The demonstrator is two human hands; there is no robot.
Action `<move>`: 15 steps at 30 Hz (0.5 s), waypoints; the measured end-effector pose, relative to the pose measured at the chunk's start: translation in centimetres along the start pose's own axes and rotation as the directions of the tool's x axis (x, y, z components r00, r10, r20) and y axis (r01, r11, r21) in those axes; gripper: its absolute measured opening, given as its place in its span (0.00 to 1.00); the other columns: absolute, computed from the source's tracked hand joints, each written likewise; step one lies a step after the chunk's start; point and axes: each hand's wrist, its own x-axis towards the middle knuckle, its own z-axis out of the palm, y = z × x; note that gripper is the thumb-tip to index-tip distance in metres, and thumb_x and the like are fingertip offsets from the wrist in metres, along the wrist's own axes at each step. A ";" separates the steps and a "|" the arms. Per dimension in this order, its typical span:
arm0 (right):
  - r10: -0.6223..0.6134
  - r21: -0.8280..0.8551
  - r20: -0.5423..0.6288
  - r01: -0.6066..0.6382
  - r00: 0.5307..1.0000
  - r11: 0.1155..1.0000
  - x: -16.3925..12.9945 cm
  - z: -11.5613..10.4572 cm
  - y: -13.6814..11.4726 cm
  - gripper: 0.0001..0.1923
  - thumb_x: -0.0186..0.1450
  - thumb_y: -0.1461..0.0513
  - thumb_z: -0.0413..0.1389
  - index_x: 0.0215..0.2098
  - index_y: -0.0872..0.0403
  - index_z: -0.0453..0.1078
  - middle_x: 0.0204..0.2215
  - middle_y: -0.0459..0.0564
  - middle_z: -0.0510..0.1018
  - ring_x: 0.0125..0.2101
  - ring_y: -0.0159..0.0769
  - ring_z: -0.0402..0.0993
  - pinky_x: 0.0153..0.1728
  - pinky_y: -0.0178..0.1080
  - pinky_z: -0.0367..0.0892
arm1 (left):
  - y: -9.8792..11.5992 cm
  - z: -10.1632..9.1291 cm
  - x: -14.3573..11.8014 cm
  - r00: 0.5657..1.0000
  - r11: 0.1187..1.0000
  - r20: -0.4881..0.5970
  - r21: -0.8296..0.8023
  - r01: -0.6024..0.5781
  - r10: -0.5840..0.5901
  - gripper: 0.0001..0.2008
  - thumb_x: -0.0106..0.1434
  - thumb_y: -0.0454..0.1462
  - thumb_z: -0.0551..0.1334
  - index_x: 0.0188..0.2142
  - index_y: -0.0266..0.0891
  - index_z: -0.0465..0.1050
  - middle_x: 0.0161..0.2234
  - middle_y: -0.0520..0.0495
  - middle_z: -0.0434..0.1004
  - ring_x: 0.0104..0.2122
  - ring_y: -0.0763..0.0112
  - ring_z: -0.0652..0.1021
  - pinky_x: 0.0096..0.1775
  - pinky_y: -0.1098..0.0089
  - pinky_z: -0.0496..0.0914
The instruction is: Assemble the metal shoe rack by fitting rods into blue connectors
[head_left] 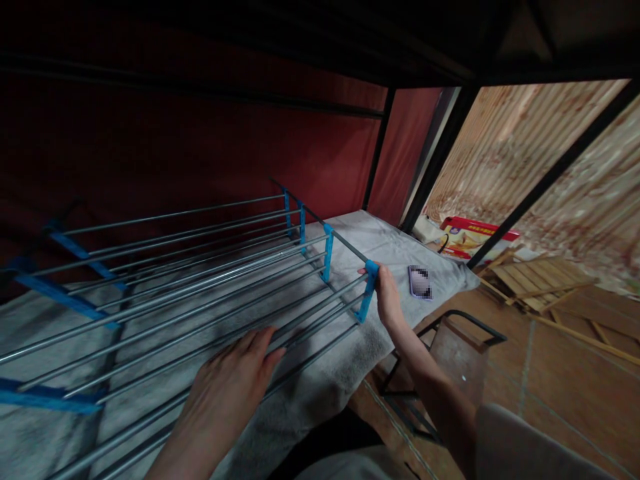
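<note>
- Lying on its side across a grey blanket (380, 247), one rack of grey metal rods with blue plastic brackets (200, 280) fills the left and middle
- Four blue brackets show along its right end; the nearest, the near blue bracket (369, 290), is grasped at its top by the right hand (387, 297)
- Left hand (235, 380) rests flat, fingers spread, on the near rods, gripping nothing
- One small dark card (420, 281) lies on the blanket right of the rack
- One red box (473, 239) sits farther right
- One black-framed stool (450, 360) stands near right
</note>
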 end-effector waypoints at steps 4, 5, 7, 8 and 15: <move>-0.044 -0.033 -0.011 0.044 0.999 0.999 -0.3 0.7 -0.3 0.25 0.71 0.40 0.46 0.40 0.49 0.73 0.40 0.49 0.79 0.43 0.42 0.71 0.50 0.44 0.64 | 4.6 -0.3 4.3 0.991 0.993 0.135 -0.113 0.035 -0.019 0.17 0.73 0.41 0.54 0.56 0.41 0.71 0.52 0.42 0.80 0.48 0.59 0.82 0.47 0.62 0.75; -0.035 -0.026 -0.006 0.035 0.999 0.999 -0.3 0.6 -0.3 0.25 0.71 0.40 0.46 0.39 0.48 0.72 0.39 0.49 0.79 0.42 0.41 0.71 0.49 0.43 0.64 | 5.9 -0.1 5.6 0.988 0.987 0.157 -0.158 0.026 -0.001 0.17 0.73 0.42 0.55 0.56 0.40 0.71 0.52 0.41 0.80 0.49 0.59 0.81 0.48 0.62 0.74; -0.010 -0.016 0.012 0.010 1.000 1.000 -0.1 0.4 -0.5 0.24 0.71 0.40 0.47 0.38 0.49 0.71 0.38 0.48 0.79 0.40 0.41 0.71 0.47 0.42 0.65 | 8.5 0.7 8.1 0.986 0.977 0.157 -0.211 -0.020 0.054 0.17 0.73 0.41 0.55 0.55 0.38 0.71 0.51 0.39 0.80 0.50 0.58 0.81 0.49 0.63 0.73; 0.002 -0.011 0.022 -0.001 1.000 1.000 0.0 0.4 -0.7 0.23 0.71 0.40 0.47 0.38 0.49 0.70 0.38 0.48 0.79 0.39 0.40 0.71 0.46 0.42 0.65 | 9.7 1.3 9.3 0.988 0.975 0.138 -0.216 -0.044 0.075 0.16 0.73 0.41 0.55 0.55 0.37 0.72 0.51 0.38 0.80 0.50 0.58 0.80 0.49 0.62 0.73; -0.023 -0.023 0.017 0.024 1.000 0.999 0.6 0.6 -1.1 0.20 0.70 0.42 0.49 0.38 0.48 0.68 0.33 0.46 0.73 0.36 0.38 0.68 0.42 0.40 0.65 | 14.0 4.9 13.9 0.997 0.961 0.008 -0.268 -0.071 0.076 0.18 0.74 0.39 0.52 0.60 0.40 0.69 0.50 0.40 0.80 0.47 0.60 0.81 0.47 0.64 0.72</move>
